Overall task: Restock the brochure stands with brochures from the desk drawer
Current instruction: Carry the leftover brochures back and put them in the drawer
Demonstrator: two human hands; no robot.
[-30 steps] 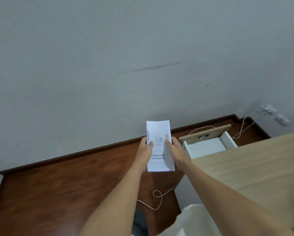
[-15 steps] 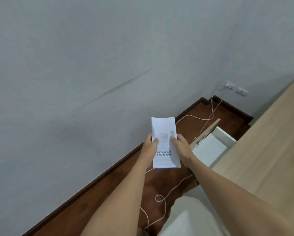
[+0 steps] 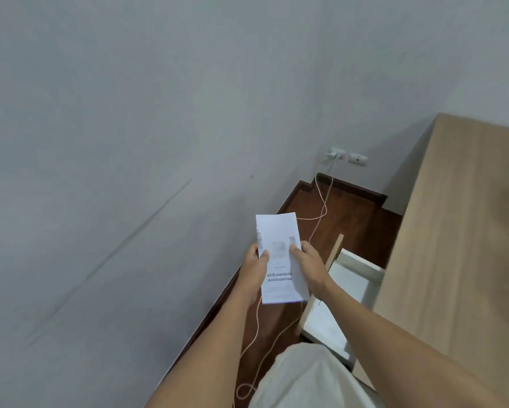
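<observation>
Gripping one brochure stack (image 3: 281, 260) — left hand (image 3: 254, 270), right hand (image 3: 309, 267), one open drawer (image 3: 344, 293).

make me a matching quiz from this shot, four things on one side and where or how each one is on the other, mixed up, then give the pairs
Things:
1. brochures
2. drawer
3. cable
4. desk top

Places or states:
A. pulled open, white inside
B. runs from the wall socket across the wooden floor
C. light wood surface at the right
D. held upright between the left hand and right hand

Pairs: 1-D, 2-A, 3-B, 4-C
</observation>
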